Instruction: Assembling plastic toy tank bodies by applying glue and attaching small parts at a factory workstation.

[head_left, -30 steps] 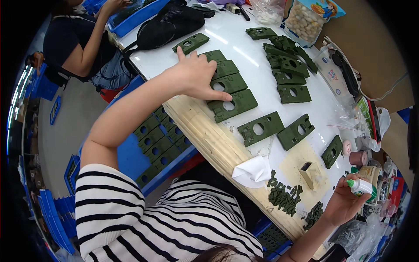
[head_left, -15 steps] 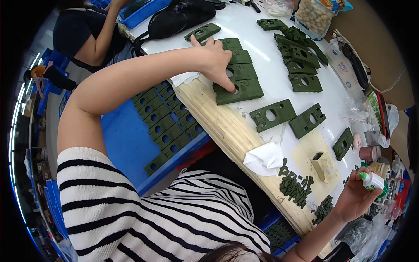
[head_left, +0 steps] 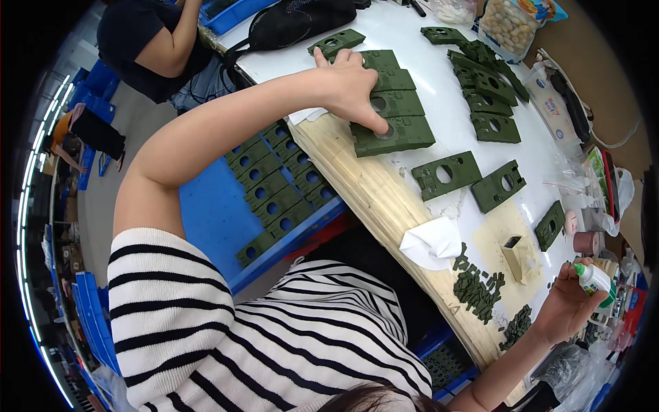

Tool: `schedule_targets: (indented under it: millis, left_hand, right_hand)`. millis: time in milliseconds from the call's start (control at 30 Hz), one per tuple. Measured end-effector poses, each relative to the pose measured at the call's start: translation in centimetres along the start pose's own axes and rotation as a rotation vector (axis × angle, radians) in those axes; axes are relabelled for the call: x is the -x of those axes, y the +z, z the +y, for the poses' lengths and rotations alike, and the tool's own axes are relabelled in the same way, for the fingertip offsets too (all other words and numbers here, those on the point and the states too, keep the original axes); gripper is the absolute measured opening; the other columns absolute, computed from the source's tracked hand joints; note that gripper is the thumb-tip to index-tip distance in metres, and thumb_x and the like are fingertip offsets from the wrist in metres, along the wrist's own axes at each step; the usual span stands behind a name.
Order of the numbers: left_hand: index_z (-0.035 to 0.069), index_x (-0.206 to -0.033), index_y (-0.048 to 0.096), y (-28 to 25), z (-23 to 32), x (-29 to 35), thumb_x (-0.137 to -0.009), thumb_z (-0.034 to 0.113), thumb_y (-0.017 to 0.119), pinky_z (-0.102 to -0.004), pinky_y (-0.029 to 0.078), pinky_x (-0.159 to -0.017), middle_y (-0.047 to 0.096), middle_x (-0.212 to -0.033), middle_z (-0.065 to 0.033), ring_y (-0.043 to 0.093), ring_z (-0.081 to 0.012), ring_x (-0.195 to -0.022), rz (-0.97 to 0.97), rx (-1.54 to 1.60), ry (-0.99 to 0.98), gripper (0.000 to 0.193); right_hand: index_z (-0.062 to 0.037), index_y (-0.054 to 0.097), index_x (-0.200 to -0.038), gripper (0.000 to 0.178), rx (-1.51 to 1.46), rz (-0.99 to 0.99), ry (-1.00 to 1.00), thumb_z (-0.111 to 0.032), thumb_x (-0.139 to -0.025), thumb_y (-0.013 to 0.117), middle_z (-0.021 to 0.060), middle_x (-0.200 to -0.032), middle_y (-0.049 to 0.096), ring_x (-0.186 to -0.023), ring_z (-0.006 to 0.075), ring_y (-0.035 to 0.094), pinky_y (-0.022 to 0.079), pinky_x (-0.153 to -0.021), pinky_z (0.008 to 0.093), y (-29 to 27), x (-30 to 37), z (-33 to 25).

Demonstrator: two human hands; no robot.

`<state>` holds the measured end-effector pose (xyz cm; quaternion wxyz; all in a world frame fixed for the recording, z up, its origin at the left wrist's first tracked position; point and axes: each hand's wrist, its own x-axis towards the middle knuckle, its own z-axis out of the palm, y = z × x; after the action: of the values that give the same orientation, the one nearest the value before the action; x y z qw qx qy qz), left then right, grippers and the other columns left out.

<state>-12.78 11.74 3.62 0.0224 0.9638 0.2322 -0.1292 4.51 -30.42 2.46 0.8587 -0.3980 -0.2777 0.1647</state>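
Note:
My left hand point(head_left: 349, 86) rests over a row of dark green plastic model hull plates point(head_left: 406, 130) that overlap on the white table. Its fingers are spread along the row, with the thumb at the round hole of the nearest plate. The part of the row under the palm is hidden. At the lower right, my right hand point(head_left: 559, 309) holds a small white glue bottle point(head_left: 594, 279) with a green nozzle, tilted toward the upper left. Two loose hull plates, one holed plate point(head_left: 447, 176) and another holed plate point(head_left: 499, 187), lie between the hands.
Small green pieces point(head_left: 478, 294) lie heaped near the table's wooden edge point(head_left: 384, 199), beside a white cloth point(head_left: 431, 244) and a beige block point(head_left: 518, 261). More plates point(head_left: 491, 103) are stacked farther back. A blue bin point(head_left: 213, 209) of plates stands left. Another person point(head_left: 147, 41) sits at upper left.
The whole view has shifted, so the table appears farther right. My left hand stays spread on the row and my right hand still holds the glue bottle.

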Motion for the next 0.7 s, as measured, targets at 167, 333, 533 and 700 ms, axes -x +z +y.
schedule_targets:
  millis: [167, 333, 533, 700]
  left_hand:
    - [-0.006, -0.120, 0.049, -1.0, -4.9, 9.7, -0.066, 0.038, 0.070, -0.0392, 0.031, -0.106, 0.041, -0.132, -0.0228, 0.035, -0.0376, -0.127, 0.293, 0.121, -0.052, 0.073]
    - [-0.005, -0.113, 0.054, 6.0, -11.9, 20.1, -0.062, 0.048, 0.070, -0.0555, 0.022, -0.105, 0.039, -0.131, -0.0244, 0.029, -0.0391, -0.128, 0.317, 0.064, -0.497, 0.076]
    - [-0.005, -0.116, 0.054, 19.0, -13.7, 26.2, -0.058, 0.052, 0.072, -0.0742, 0.006, -0.102, 0.031, -0.138, -0.0322, 0.015, -0.0467, -0.138, -0.153, 0.075, -0.771, 0.084]
    - [-0.004, -0.121, 0.050, 22.7, -14.2, 25.8, -0.057, 0.054, 0.073, -0.0748, 0.004, -0.102, 0.029, -0.139, -0.0324, 0.011, -0.0466, -0.139, -0.197, 0.096, -0.720, 0.089]
  right_hand:
    - [0.0047, 0.047, -0.122, 0.048, 0.048, -0.024, 0.017, -0.038, -0.099, 0.048, 0.0175, -0.118, 0.048, -0.103, 0.0220, 0.049, 0.038, -0.087, 0.0338, -0.4, 0.0, -0.6]
    - [0.0102, 0.044, -0.119, 0.051, 0.066, -0.190, 0.089, -0.035, -0.097, 0.049, 0.0158, -0.112, 0.042, -0.101, 0.0208, 0.040, 0.033, -0.088, 0.0339, -1.2, -0.5, -1.5]
    - [0.0118, 0.039, -0.114, 0.052, 0.100, -0.083, 0.045, -0.032, -0.091, 0.057, 0.0134, -0.109, 0.035, -0.099, 0.0222, 0.037, 0.031, -0.090, 0.0351, -0.1, -0.6, -1.1]
    - [0.0118, 0.039, -0.113, 0.054, 0.082, -0.113, 0.087, -0.033, -0.091, 0.059, 0.0138, -0.107, 0.035, -0.098, 0.0225, 0.036, 0.031, -0.092, 0.0351, 0.1, -1.0, -1.1]
